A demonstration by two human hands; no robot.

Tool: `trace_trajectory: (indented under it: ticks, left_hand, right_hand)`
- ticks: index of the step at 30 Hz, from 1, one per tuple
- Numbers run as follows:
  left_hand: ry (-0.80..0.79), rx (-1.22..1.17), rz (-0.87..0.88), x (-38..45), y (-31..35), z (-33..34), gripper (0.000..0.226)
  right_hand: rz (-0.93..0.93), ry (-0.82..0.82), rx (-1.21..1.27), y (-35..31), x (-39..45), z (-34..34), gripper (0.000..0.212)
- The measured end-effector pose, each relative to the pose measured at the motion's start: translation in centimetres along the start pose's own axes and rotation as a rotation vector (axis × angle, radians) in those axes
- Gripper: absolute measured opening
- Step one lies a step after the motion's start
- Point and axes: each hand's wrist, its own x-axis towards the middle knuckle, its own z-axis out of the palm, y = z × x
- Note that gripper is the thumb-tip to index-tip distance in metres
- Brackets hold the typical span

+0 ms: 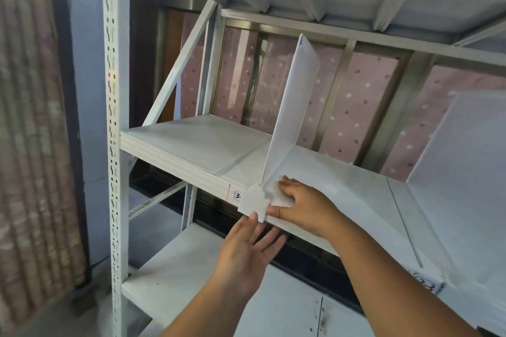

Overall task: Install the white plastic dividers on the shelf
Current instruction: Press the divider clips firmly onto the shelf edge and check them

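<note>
Divider: a white plastic divider (290, 109) stands upright on the middle shelf (191, 142), running from the front edge back toward the rear, leaning slightly right at its top.
Front tab: its clip tab (253, 202) hangs over the shelf's front lip, just right of a red mark on that edge.
Right hand: the right hand (304, 205) grips the front lip beside the divider's base, fingers on the shelf top, thumb against the tab's lower corner.
Left hand: the left hand (246, 252) is open and flat, holding nothing, fingertips touching the tab's bottom edge from below.
Second divider: another white panel (462, 150) stands further right, well apart.
Open room: bare shelf lies left of the divider up to the perforated upright (112, 117); the lower shelf (169, 268) is clear beneath the hands.
</note>
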Motion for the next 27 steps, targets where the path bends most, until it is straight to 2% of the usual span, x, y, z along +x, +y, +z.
trace_trajectory:
  ticks: [8,17,24,27]
  left_hand:
    - [-0.033,0.037,0.071,1.3,-0.4,1.3,0.032]
    - [-0.067,0.086,0.003,2.3,-0.9,0.6,0.044]
    - [-0.019,0.094,0.02,2.9,-1.5,0.2,0.051]
    - [0.006,0.102,0.012,3.2,-1.4,0.2,0.056]
  right_hand:
    - [-0.056,0.145,-0.274,-0.7,-0.3,0.9,0.077]
    - [-0.061,0.278,-0.423,-1.8,-1.3,0.7,0.069]
    - [0.002,0.283,-0.459,-2.7,-1.0,-0.1,0.077]
    - [0.037,0.272,-0.492,-3.6,-0.7,-0.3,0.071]
